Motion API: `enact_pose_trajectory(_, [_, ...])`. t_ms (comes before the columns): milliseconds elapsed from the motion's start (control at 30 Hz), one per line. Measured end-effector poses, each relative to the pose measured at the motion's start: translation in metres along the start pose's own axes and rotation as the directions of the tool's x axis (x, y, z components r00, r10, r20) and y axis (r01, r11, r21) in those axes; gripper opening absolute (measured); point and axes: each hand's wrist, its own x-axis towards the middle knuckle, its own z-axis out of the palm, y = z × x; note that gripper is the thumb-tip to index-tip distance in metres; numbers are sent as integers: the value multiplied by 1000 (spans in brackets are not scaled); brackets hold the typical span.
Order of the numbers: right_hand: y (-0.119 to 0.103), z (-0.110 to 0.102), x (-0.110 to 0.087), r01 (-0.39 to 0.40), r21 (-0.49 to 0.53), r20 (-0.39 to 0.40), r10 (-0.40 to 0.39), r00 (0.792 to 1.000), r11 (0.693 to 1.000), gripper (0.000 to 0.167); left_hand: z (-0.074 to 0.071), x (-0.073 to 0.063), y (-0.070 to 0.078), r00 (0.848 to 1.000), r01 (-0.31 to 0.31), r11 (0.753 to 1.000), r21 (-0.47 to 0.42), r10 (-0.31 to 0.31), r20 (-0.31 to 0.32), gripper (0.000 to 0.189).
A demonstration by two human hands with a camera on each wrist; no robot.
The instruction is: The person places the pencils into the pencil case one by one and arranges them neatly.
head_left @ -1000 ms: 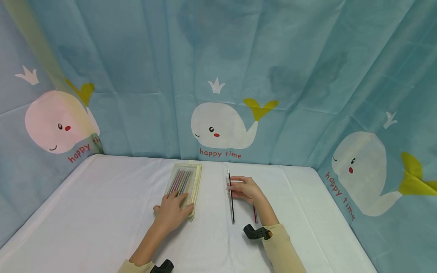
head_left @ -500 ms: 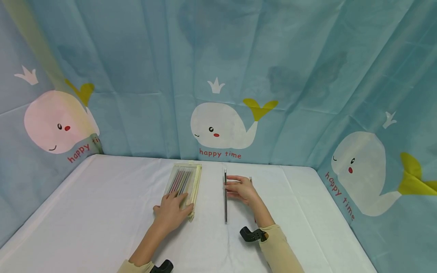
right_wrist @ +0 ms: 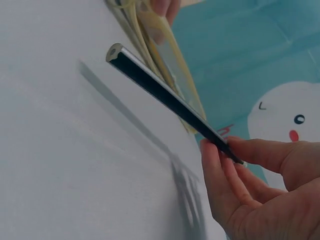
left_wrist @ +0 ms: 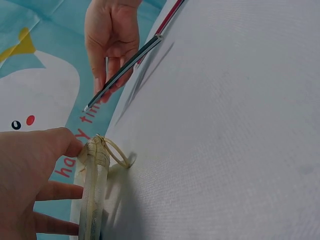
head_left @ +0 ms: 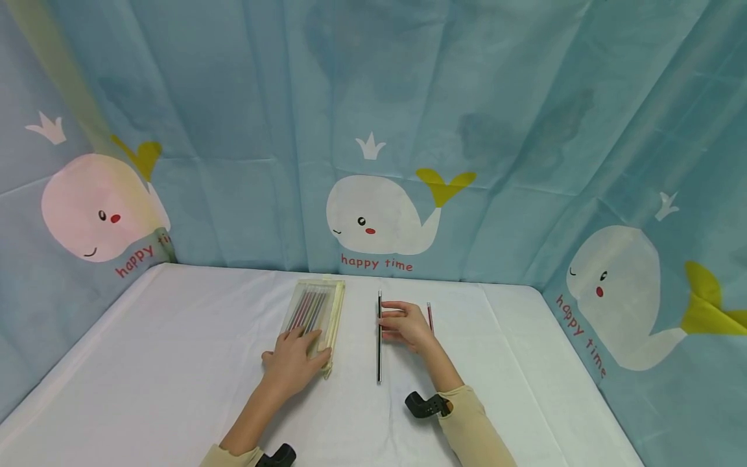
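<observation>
My left hand lies on a clear pencil case with yellowish zipper edging, fingers spread across its near part. Several dark and red pencils show through the case. In the left wrist view the thumb is at the zipper end, where a thin loop sticks out. My right hand pinches a black and silver striped pencil between thumb and fingers. The pencil is raised over the cloth, its flat cut end towards the wrist camera and its shadow below.
A red pencil lies on the white-covered table beyond my right hand, partly hidden by it. A blue curtain with whale prints hangs behind and beside the table.
My right hand has moved left with the black and silver pencil, towards the case, and the pencil now stands straighter. More of the red pencil's far end shows. The left hand has not moved.
</observation>
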Motion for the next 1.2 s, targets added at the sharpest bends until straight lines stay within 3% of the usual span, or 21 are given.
enact_pose_trajectory(600, [-4,22,7,38,-87,-21,-40,999,995,46,-1,-2,2,1000,0,1000,-6,0,-4,53])
enact_pose_trajectory(1200, [-1,45,20,29,-79,9,-29,1000,996,44,-2,-1,3,1000,12,1000,3,-12,0,53])
